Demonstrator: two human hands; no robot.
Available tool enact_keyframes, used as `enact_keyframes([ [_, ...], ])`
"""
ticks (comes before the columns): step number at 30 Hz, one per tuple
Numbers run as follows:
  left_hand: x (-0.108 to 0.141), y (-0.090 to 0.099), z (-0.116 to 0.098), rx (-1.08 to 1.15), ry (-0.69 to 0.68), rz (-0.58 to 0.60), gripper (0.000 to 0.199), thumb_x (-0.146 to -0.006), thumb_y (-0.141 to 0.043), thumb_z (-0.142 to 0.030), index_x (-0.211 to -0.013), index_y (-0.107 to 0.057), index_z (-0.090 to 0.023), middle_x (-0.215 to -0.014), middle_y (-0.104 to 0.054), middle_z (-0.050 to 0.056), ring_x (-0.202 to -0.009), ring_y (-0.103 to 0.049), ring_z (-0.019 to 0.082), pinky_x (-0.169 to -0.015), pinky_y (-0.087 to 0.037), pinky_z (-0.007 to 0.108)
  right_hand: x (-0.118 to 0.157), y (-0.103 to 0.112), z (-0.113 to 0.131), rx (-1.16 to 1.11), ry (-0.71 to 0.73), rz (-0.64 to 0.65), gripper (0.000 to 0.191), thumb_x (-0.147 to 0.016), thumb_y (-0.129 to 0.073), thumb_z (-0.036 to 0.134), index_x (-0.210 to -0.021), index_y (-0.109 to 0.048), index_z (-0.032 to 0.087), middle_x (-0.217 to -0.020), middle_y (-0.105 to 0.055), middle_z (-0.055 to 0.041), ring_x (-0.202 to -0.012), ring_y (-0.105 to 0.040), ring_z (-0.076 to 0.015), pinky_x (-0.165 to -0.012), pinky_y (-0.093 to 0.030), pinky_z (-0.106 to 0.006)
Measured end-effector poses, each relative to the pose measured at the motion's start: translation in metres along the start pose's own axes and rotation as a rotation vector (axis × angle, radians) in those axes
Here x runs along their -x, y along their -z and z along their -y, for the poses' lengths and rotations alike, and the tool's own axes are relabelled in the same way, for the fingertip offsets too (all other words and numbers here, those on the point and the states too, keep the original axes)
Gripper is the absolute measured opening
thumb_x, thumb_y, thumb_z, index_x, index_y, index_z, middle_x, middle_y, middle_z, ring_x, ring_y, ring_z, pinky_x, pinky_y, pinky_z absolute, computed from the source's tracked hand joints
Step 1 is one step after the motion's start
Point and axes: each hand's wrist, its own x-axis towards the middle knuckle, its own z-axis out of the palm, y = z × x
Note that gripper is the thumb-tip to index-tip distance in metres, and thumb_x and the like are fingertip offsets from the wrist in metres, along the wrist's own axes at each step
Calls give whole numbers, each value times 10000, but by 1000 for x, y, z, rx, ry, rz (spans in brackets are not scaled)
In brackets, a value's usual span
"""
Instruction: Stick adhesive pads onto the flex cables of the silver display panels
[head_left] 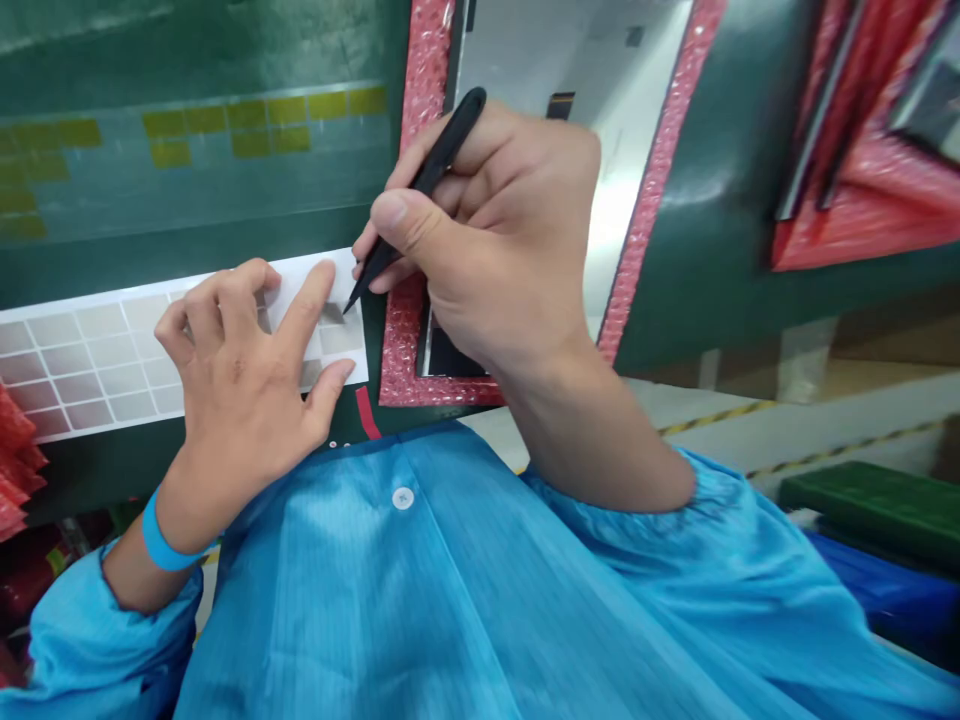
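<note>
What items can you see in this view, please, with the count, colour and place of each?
Pointed tool: one, black, tip at the label sheet
Label sheet: one, white with grey squares, on the table
Clear strip: one, with many yellow squares, far left
Flat panel: one, silvery grey, top middle
Bubble wrap: several pieces, pinkish red, under the panel and at both sides
Table: one, green, beneath these
Red strip: one, near table edge
Floor tape: two lines visible, yellow and black, lower right
Smock: one, blue, on the person
Wristband: one, blue, left wrist
Left hand: one, bare, fingers spread on the sheet
Right hand: one, bare, holding the tool
</note>
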Motion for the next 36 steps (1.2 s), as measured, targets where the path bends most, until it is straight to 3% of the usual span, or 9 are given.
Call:
enact_keyframes([
  [3, -1, 1, 6, 6, -8, -26, 719, -909, -739, -560, -1573, -549, -358, -1481, -531, 170, -1350, -449, 487, -1091, -303, 670, 4, 19, 5, -80, -31, -64, 238, -933, -838, 444, -858, -669, 295, -755, -770, 22, -578, -718, -188, -457, -578, -302],
  [7, -2, 6, 6, 40, -21, -71, 600, -937, -709, -530, -1499, -632, -335, -1495, -558, 160, -1383, -468, 526, -1086, -297, 728, 14, 66, 18, 21, -76, -277, 272, -850, -881, 489, -806, -661, 336, -729, -750, 17, -571, -707, -221, -391, -533, -328],
  [10, -1, 7, -14, 64, -86, -154, 399, -988, -681, -401, -1372, -713, -297, -1397, -650, 141, -1331, -572, 476, -1071, -356, 711, 26, 95, 20, 89, -57, -372, 340, -803, -922, 501, -750, -673, 276, -647, -723, -1, -462, -647, -190, -320, -470, -286],
  [12, -1, 1, -34, 130, -155, -193, 303, -1009, -659, -292, -1301, -735, -268, -1302, -710, 128, -1245, -654, 408, -1070, -397, 675, 35, 103, 19, 127, -85, -393, 331, -788, -944, 471, -751, -697, 253, -643, -731, 5, -437, -641, -167, -339, -514, -261],
  [16, -3, -24, -68, 213, -242, -233, 276, -995, -688, -207, -1262, -739, -155, -1204, -753, 166, -1126, -708, 361, -991, -453, 599, 45, 99, 16, 127, -135, -415, 225, -831, -912, 346, -790, -730, 220, -661, -754, -7, -515, -740, -194, -363, -558, -222],
  [19, -5, -35, -74, 156, -257, -250, 306, -977, -728, -213, -1262, -739, -102, -1191, -751, 192, -1120, -701, 366, -961, -458, 567, 46, 92, 15, 133, -180, -366, 179, -869, -866, 298, -802, -715, 232, -668, -756, 1, -574, -774, -208, -357, -551, -208],
  [23, -4, -35, -71, 115, -269, -228, 332, -965, -747, -211, -1278, -731, -102, -1199, -748, 193, -1131, -684, 361, -976, -458, 566, 47, 86, 15, 123, -238, -354, 175, -894, -849, 217, -818, -693, 238, -714, -757, 16, -622, -779, -174, -425, -600, -195],
  [29, -2, -33, -70, 124, -265, -207, 388, -963, -759, -241, -1332, -701, -140, -1227, -743, 185, -1143, -683, 361, -986, -473, 583, 50, 82, 16, 122, -209, -409, 186, -906, -777, 81, -805, -711, 222, -713, -746, 22, -642, -780, -171, -434, -605, -183],
  [36, -2, -31, -70, 135, -256, -180, 390, -973, -753, -266, -1346, -697, -167, -1247, -743, 178, -1166, -681, 369, -998, -470, 600, 52, 82, 19, 204, -263, -412, 193, -936, -782, 134, -824, -700, 268, -774, -766, 43, -703, -789, -180, -471, -627, -227],
])
